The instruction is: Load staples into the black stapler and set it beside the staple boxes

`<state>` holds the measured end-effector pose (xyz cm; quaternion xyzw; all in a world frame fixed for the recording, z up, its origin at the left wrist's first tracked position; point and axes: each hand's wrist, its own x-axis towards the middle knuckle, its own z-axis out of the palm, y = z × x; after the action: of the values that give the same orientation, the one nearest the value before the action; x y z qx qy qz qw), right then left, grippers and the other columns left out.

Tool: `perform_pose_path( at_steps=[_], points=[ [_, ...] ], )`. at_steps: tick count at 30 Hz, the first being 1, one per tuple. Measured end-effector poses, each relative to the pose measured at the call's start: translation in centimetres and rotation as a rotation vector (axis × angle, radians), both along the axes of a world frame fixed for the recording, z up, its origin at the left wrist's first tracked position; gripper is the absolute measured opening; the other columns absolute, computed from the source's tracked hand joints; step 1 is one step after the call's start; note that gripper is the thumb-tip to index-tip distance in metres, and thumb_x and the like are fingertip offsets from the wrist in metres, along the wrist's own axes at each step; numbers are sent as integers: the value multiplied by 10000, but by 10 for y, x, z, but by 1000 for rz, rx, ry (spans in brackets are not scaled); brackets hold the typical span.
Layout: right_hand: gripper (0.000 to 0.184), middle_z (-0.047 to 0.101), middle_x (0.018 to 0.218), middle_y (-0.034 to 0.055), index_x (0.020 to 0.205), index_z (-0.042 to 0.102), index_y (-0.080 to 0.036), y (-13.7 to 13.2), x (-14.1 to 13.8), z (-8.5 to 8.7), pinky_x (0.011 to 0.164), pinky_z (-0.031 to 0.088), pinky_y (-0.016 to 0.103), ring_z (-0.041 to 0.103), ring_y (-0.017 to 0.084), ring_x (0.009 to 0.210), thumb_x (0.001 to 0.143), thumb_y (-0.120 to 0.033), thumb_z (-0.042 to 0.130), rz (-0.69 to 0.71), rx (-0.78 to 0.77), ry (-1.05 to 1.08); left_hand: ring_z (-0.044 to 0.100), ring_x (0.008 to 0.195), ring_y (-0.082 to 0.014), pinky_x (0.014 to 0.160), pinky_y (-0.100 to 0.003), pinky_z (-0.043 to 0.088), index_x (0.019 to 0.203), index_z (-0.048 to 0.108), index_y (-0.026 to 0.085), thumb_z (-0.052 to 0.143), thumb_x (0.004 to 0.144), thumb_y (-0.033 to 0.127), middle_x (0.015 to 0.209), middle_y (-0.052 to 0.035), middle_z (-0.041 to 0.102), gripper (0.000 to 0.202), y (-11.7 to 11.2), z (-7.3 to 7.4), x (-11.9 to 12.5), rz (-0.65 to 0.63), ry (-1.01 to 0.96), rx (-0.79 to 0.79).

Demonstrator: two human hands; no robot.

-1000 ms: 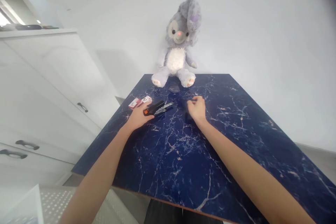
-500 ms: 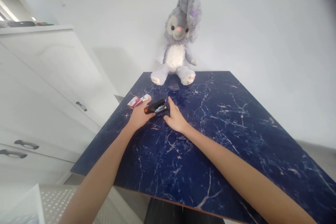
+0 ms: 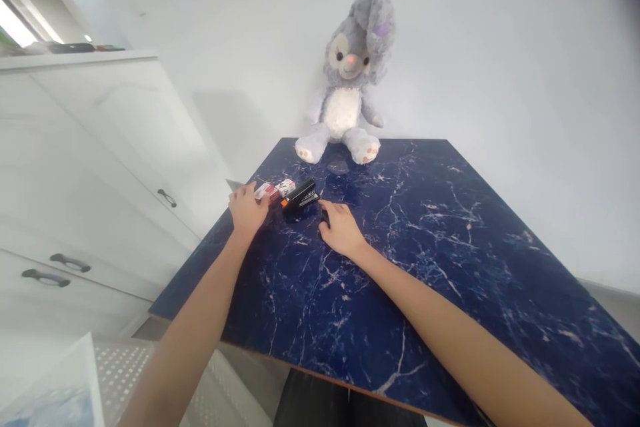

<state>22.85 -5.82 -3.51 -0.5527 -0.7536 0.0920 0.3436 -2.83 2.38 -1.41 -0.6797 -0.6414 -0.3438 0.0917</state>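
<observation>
Blue marbled surface [image 3: 400, 267]: stapler [image 3: 300, 195] centre-frame, long axis slanting up-right; left hand [image 3: 247, 208] curled on staple boxes [image 3: 274, 189], right hand [image 3: 341, 230] open, flat, nearer.

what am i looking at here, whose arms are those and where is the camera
This is one picture from a camera worn on a person's head, looking forward and down, so the two bare arms reaching in from the bottom are that person's own. There is no machine.

The surface is a dark blue marbled table. A grey plush rabbit sits at its far edge against the white wall. Near the left edge lie a black stapler with an orange end and two small red and white boxes.

The left hand is at the boxes, touching the nearer one; whether it grips it I cannot tell. The right hand rests on the table just beside the stapler, holding nothing. White drawers stand to the left.
</observation>
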Motion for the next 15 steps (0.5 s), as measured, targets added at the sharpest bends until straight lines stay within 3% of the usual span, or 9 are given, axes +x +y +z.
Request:
perform_pose_path(
  at_steps=[3, 8, 12, 15],
  points=[
    [574, 660, 1237, 157, 1399, 532, -82, -1, 0, 0, 1072, 417, 423, 519, 291, 1204, 827, -110, 492, 11, 4, -20, 604, 1111, -372, 986, -505, 434, 1195, 681, 206, 610, 881, 452, 1117, -128, 740, 405, 2, 0, -9, -14, -34, -66],
    [561, 658, 1231, 155, 1402, 530, -97, -2, -1, -1, 1061, 427, 433, 523, 295, 1181, 843, -112, 478, 11, 25, -41, 552, 1206, -339, 1067, -460, 402, 1168, 675, 200, 623, 874, 428, 1150, -104, 733, 376, -4, 5, 6, -116, -47, 82],
    [563, 644, 1237, 155, 1406, 528, -103, -2, -1, -1, 1073, 430, 441, 522, 298, 1171, 845, -114, 479, 15, 35, -52, 594, 1195, -308, 1132, -485, 336, 1010, 728, 240, 634, 842, 352, 1161, -75, 737, 223, 0, 4, 5, -233, 19, -56],
    [562, 592, 1314, 159, 1406, 531, -119, -3, -2, -1, 1084, 436, 444, 519, 300, 1183, 846, -114, 483, 6, 55, -43, 615, 1197, -262, 1106, -446, 381, 1017, 741, 266, 527, 875, 251, 1196, -41, 738, 258, 5, 2, -4, -244, -60, -147]
  ],
)
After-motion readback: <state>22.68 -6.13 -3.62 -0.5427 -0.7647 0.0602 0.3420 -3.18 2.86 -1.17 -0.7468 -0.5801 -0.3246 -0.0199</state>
